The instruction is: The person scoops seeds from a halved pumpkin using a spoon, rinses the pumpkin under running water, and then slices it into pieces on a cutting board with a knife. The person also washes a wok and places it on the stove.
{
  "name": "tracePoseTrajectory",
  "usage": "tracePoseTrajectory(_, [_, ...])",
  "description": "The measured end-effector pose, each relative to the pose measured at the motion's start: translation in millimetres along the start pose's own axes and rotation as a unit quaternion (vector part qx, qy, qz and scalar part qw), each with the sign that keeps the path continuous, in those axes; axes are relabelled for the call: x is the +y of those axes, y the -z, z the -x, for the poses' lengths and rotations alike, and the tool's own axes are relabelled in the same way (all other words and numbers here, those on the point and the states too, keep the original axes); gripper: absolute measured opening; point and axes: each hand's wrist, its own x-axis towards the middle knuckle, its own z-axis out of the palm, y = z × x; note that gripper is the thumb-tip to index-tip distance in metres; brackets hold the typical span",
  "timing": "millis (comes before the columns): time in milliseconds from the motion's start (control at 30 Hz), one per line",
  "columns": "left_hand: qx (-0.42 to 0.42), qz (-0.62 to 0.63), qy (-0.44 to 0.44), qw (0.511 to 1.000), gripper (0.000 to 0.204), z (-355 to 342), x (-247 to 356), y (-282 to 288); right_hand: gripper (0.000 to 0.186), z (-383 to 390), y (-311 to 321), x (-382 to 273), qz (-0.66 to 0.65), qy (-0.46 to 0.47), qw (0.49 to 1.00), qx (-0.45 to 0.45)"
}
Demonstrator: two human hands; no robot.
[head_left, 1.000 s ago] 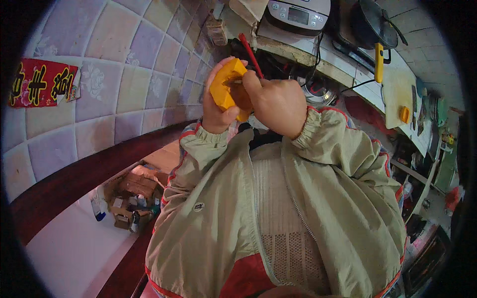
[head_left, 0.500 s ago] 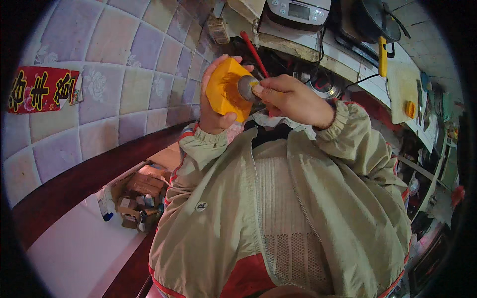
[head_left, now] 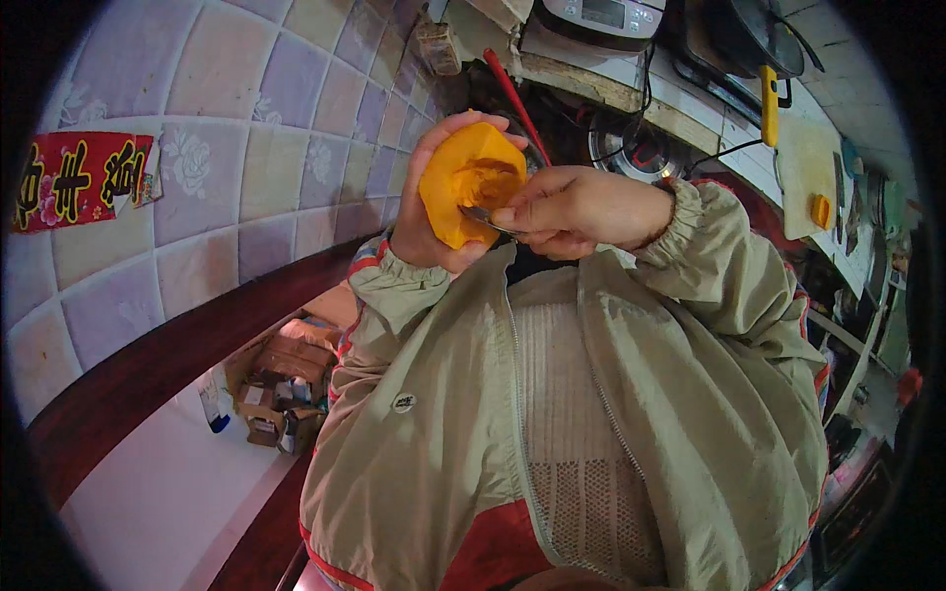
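Note:
A hollowed chunk of orange pumpkin (head_left: 455, 163) rests in my left hand (head_left: 416, 222). The fingers wrap round its far side and the thumb lies along its near edge. My right hand (head_left: 596, 209) pinches a metal spoon (head_left: 480, 213) close to its bowl. The spoon's tip touches the inside of the hollow, near the lower rim. Most of the spoon's handle is hidden by my right fingers.
Beyond my hands stand a rice cooker (head_left: 601, 22) and a pan (head_left: 744, 44) with a yellow handle. A cutting board (head_left: 796, 172) at right holds a small orange piece (head_left: 820, 211). A red rod (head_left: 517, 103) slants behind the pumpkin. A tiled wall (head_left: 207, 172) runs along the left.
The pumpkin has turned, so its hollow shows more fully. My right hand has moved down slightly, and the spoon has gone from upper right of the hollow to its lower rim.

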Motion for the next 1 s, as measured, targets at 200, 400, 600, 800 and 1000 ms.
tracePoseTrajectory(200, [-0.023,-0.002,-0.018,1.0,0.098,2,0,3,0.038,-7,-2,2,0.05,0.014,0.998,0.02])
tracePoseTrajectory(400, [0.03,-0.015,-0.013,0.999,0.098,7,-11,6,0.044,-22,0,19,-0.118,0.016,0.993,0.021])
tracePoseTrajectory(600, [0.03,0.102,-0.002,0.994,0.103,12,-13,0,0.042,-17,4,12,0.062,-0.036,0.997,-0.013])
tracePoseTrajectory(800, [0.023,0.061,0.017,0.998,0.105,11,-3,6,0.043,-18,-1,8,-0.007,-0.042,0.999,-0.029])
tracePoseTrajectory(1000, [0.014,0.019,0.02,1.0,0.102,13,-2,12,0.045,-20,-4,6,-0.088,-0.027,0.994,-0.059])
